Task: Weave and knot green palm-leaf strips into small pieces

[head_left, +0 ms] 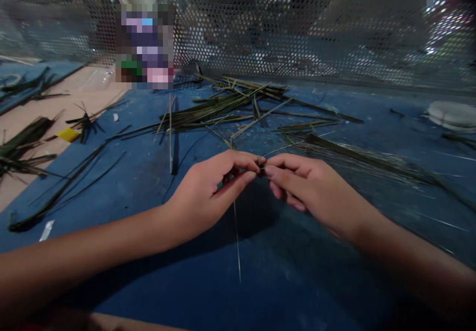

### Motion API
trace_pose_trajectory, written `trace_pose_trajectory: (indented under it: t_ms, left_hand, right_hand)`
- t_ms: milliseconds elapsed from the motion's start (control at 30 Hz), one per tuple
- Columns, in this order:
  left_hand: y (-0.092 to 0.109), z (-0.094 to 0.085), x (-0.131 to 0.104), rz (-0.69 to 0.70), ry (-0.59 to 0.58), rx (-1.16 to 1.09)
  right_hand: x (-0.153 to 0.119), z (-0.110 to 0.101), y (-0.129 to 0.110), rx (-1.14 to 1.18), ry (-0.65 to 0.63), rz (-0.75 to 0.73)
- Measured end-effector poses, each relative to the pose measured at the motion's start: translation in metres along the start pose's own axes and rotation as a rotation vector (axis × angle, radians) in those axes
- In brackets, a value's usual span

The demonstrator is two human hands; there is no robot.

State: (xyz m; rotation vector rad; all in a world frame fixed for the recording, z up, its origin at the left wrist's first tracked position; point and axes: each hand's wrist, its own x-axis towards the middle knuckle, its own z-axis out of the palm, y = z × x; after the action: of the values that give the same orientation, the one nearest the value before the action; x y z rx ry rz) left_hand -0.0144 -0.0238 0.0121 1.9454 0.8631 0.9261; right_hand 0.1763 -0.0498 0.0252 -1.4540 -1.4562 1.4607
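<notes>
My left hand [211, 187] is closed in a pinch at the middle of the view. A small piece of green leaf strip [259, 161] shows at its fingertips. Below that hand hangs a thin pale strand [237, 236], pointing down toward me. My right hand [312, 187] meets the left, thumb and forefinger pinched on a fine strand at the same spot; its other fingers are curled. Another thin strand [284, 147] runs from between the hands toward the upper right. The fingers hide most of the held piece.
A heap of dry green leaf strips [223, 102] lies behind my hands on the blue table [178, 291]. Fine wire-like strands [357, 157] spread at the right, near a white round spool [451, 115]. More strips [26, 137] lie left. A perforated metal screen [260, 33] stands behind.
</notes>
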Motion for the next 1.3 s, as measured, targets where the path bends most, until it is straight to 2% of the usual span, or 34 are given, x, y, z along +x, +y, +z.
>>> trace_pose_trajectory:
  t_ms: [133, 267, 333, 400, 500, 600, 700, 800, 967, 1033, 1200, 1300]
  left_hand:
    - [-0.001, -0.001, 0.001, 0.154, -0.072, 0.138]
    - [0.002, 0.001, -0.002, 0.169, -0.062, 0.167]
    - [0.003, 0.001, -0.003, 0.104, -0.011, 0.128]
    - [0.005, 0.002, -0.004, -0.038, 0.023, 0.021]
    - [0.008, 0.003, -0.003, -0.276, 0.005, -0.205]
    - [0.011, 0.004, -0.001, -0.394, -0.021, -0.338]
    - [0.014, 0.005, 0.0, -0.438, -0.058, -0.394]
    - [0.016, 0.004, 0.0, -0.452, -0.09, -0.403]
    - [0.015, 0.005, 0.0, -0.467, -0.112, -0.473]
    - [0.014, 0.005, 0.002, -0.483, -0.095, -0.522]
    - [0.013, 0.001, 0.007, -0.504, 0.039, -0.656]
    - [0.014, -0.002, 0.009, -0.525, 0.078, -0.743]
  right_hand:
    - [-0.003, 0.002, -0.005, 0.188, -0.05, 0.118]
    - [-0.001, 0.003, -0.005, 0.335, -0.102, 0.16]
    - [0.0, 0.004, -0.004, 0.328, -0.081, 0.125]
    - [-0.001, 0.006, -0.003, 0.27, -0.022, 0.043]
    - [-0.003, 0.009, -0.001, 0.08, 0.077, -0.127]
    - [-0.005, 0.011, 0.0, -0.105, 0.124, -0.224]
    - [-0.005, 0.008, -0.001, -0.164, 0.11, -0.212]
    - [-0.004, 0.003, -0.004, -0.133, 0.014, -0.158]
    - [0.001, -0.003, -0.006, 0.099, -0.208, 0.022]
    - [0.002, -0.002, -0.005, 0.161, -0.244, 0.067]
    - [0.0, 0.004, 0.001, 0.057, -0.176, -0.063]
    - [-0.002, 0.004, 0.0, -0.014, -0.192, -0.083]
